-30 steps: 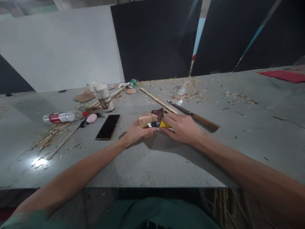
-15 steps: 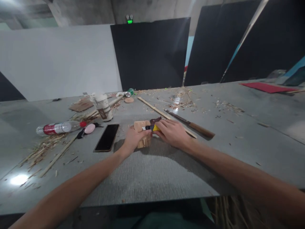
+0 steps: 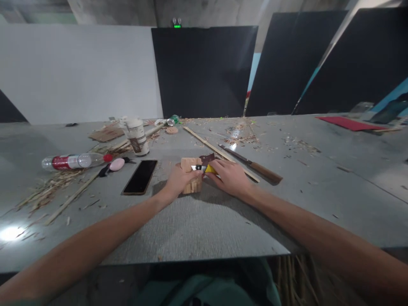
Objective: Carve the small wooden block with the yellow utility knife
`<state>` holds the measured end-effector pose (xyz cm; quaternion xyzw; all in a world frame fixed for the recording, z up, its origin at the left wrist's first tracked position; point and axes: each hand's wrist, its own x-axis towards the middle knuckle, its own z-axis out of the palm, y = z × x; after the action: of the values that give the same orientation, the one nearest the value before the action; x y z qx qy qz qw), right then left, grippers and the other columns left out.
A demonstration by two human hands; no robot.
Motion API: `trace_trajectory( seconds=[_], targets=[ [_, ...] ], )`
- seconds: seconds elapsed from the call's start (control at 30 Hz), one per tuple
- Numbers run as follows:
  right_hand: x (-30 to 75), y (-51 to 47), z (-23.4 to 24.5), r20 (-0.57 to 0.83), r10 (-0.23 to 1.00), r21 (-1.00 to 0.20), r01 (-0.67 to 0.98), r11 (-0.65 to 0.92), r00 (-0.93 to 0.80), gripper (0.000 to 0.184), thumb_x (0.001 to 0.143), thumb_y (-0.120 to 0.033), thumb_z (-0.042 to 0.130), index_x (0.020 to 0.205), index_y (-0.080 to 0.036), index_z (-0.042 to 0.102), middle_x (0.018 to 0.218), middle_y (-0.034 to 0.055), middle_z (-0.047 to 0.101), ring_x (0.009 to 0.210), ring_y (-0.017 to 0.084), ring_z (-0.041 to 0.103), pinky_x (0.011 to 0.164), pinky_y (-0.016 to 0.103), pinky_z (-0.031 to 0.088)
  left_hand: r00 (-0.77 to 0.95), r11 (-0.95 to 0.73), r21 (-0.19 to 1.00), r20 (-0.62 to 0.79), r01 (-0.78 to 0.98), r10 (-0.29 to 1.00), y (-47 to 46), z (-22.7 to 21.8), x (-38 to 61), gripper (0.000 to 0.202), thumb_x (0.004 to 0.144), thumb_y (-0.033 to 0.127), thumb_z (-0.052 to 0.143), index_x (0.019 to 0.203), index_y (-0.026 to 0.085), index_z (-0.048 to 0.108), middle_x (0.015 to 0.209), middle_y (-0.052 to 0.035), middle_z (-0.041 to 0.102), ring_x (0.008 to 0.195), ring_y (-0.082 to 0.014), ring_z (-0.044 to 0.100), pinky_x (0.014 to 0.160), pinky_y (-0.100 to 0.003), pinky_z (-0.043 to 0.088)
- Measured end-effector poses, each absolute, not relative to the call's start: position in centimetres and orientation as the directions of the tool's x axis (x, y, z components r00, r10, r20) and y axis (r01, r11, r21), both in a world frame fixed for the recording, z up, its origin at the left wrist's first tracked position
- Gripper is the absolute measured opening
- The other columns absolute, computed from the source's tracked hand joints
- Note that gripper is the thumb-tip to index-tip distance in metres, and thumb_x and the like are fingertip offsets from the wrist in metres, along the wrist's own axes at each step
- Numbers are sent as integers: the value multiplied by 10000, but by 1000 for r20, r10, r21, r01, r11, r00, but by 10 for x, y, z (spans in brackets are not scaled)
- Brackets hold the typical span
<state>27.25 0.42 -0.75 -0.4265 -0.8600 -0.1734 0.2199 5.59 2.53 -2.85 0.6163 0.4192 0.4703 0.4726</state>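
Wood: we are now standing the block (image 3: 191,182) upright on the table (image 3: 207,221), left hand (image 3: 178,180) wrapping it, right hand (image 3: 231,176) pinching the yellow knife (image 3: 207,169) against its top; a second ago it was lying flat.

At the centre of the frame we see the wood block (image 3: 191,175) standing on the table (image 3: 204,229), the left hand (image 3: 179,180) against its left side and the right hand (image 3: 230,177) just to its right, the utility knife (image 3: 204,168) between them on top. Left of the block lies the phone (image 3: 140,177); further left, the bottle (image 3: 75,161) on its side. Above the phone stands the cup (image 3: 136,135) — toward the upper left. Right of the hands lie a long knife (image 3: 251,163) and a wooden strip (image 3: 210,146), both slanting up-left.
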Motion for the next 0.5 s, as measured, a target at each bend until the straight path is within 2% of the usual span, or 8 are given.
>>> trace_trajectory(
  seconds=[0.13, 0.33, 0.5],
  targets=[
    [272, 2, -5, 521, 659, 132, 813, 566, -543, 319, 1097, -433, 441, 1028, -177, 618, 972, 98, 750, 835, 220, 668, 673, 325, 337, 194, -195, 978, 178, 73, 965, 25, -28, 56, 277, 733, 366, 843, 948, 201, 785, 938, -80, 799, 904, -281, 740, 728, -340, 575],
    [269, -6, -6, 551, 669, 163, 851, 500, -499, 395, 1112, -465, 384, 1057, -163, 634, 986, 108, 764, 792, 223, 671, 626, 332, 272, 130, -207, 973, 193, 103, 973, 27, -30, 55, 278, 682, 382, 886, 871, 213, 771, 878, -46, 776, 867, -256, 716, 691, -312, 542],
    [264, -8, -10, 569, 674, 176, 871, 459, -471, 426, 1115, -485, 372, 1028, -163, 637, 946, 94, 768, 751, 215, 669, 600, 338, 238, 151, -202, 976, 187, 87, 971, 26, -29, 53, 303, 692, 391, 885, 897, 201, 769, 880, -46, 769, 819, -235, 713, 666, -306, 547]
  ],
)
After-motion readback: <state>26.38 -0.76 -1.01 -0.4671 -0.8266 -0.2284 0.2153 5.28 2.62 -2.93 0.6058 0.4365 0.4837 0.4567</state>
